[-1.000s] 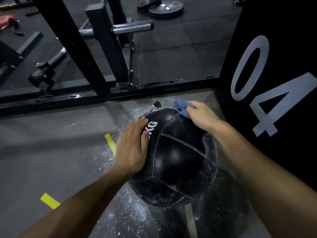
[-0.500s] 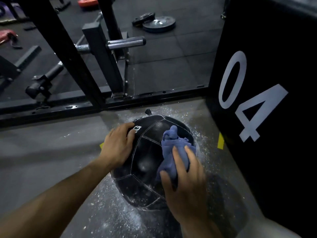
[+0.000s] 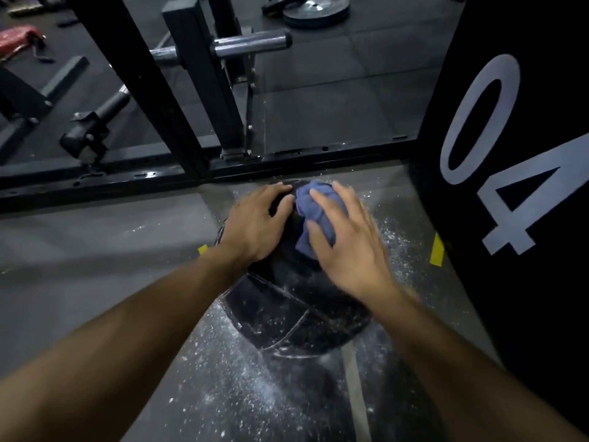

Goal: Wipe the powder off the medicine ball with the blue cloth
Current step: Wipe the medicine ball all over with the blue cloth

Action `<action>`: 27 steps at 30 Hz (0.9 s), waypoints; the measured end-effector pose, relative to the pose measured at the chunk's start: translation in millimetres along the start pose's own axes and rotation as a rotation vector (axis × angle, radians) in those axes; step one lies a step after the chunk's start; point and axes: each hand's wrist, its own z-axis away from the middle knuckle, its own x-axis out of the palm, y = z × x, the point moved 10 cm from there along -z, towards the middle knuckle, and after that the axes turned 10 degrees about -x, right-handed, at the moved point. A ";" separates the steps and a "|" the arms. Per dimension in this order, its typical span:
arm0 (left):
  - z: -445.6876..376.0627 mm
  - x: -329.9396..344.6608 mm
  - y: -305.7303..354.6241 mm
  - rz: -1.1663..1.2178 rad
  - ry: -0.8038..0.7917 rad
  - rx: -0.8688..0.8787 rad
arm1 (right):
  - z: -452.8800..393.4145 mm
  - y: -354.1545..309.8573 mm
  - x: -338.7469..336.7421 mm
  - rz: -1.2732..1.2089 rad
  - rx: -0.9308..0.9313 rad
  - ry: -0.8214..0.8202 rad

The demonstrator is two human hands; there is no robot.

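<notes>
A black medicine ball [image 3: 287, 317] rests on the grey floor, its lower panels speckled with white powder. My left hand [image 3: 258, 224] lies flat on the ball's upper left side, fingers spread, holding it steady. My right hand [image 3: 347, 247] presses a crumpled blue cloth [image 3: 314, 212] against the top of the ball, fingers over the cloth. The upper part of the ball is mostly hidden under both hands.
White powder [image 3: 242, 378] is scattered on the floor around the ball. A black rack frame [image 3: 165, 173] with a steel bar [image 3: 251, 43] runs just behind. A tall black pad marked 04 [image 3: 510, 154] stands close on the right. Weight plates [image 3: 315, 11] lie further back.
My right hand has slid the cloth from the ball's near right side up to its top. The left hand has shifted up toward the top as well.
</notes>
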 end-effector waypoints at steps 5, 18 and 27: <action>6.3 -6.7 -19.4 -0.039 0.025 -0.076 | -60.6 22.4 11.7 -0.102 0.127 -0.102; -20.4 0.6 -32.0 -0.058 -0.017 -0.240 | 11.2 -11.8 7.2 0.016 0.054 0.057; -30.0 -0.7 -48.7 0.014 -0.136 -0.308 | 89.9 -81.1 61.0 0.286 -0.301 0.080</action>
